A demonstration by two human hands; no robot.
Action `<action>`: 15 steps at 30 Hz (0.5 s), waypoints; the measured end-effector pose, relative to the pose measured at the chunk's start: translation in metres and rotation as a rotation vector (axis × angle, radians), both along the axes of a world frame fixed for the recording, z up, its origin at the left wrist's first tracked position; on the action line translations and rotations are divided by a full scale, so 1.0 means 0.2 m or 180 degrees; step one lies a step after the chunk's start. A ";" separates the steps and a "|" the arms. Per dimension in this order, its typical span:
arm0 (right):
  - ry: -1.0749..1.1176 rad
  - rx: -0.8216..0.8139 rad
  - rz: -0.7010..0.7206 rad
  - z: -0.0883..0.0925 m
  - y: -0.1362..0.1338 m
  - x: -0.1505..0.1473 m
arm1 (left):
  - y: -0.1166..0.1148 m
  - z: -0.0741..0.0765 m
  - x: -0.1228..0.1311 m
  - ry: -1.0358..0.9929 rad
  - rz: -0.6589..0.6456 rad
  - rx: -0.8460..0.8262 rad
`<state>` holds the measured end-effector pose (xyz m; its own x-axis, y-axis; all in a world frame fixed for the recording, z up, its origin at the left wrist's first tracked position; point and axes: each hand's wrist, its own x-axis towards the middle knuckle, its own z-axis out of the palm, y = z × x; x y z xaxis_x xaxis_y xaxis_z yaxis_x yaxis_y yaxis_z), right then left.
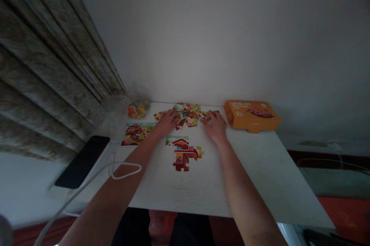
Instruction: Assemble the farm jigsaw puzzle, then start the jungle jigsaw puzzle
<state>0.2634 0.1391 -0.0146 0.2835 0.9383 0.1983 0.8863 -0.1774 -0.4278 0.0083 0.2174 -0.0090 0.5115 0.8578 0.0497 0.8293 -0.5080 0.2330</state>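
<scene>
My left hand [167, 122] lies palm down with its fingers on the near left of a heap of colourful jigsaw pieces [185, 114]. My right hand [214, 127] rests at the heap's right side, its fingertips touching or nearly touching the pieces. Neither hand visibly grips a piece. Nearer me, a partly joined jigsaw of a red barn [182, 154] lies flat on the white table [248, 176]. A printed farm picture card [136, 134] lies to its left, partly beyond my left forearm.
An orange puzzle box [251, 115] stands at the table's far right. A clear plastic bag of pieces [138, 109] sits at the far left corner. A black phone or tablet [82, 161], a white cable [86, 178] and a curtain [43, 64] lie left.
</scene>
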 end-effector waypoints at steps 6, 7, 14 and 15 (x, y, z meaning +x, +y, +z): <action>-0.0086 -0.0466 0.0109 0.03 -0.02 -0.01 | 0.10 0.01 -0.17 0.0497 0.0562 -0.0007; -0.0037 -0.0434 0.0127 0.04 -0.02 -0.01 | 0.12 0.02 -0.19 0.0568 0.0717 -0.0008; -0.0029 -0.0394 0.0606 0.06 -0.04 -0.03 | 0.13 0.04 0.00 0.0439 -0.0199 0.0037; -0.0079 -0.0440 0.0697 0.06 -0.04 -0.04 | 0.12 0.05 0.05 0.0433 -0.0380 0.0002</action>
<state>0.2563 0.1307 -0.0022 0.0673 0.9954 0.0684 0.9199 -0.0354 -0.3905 0.0175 0.2411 0.0006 0.6119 0.7905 -0.0265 0.7868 -0.6049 0.1226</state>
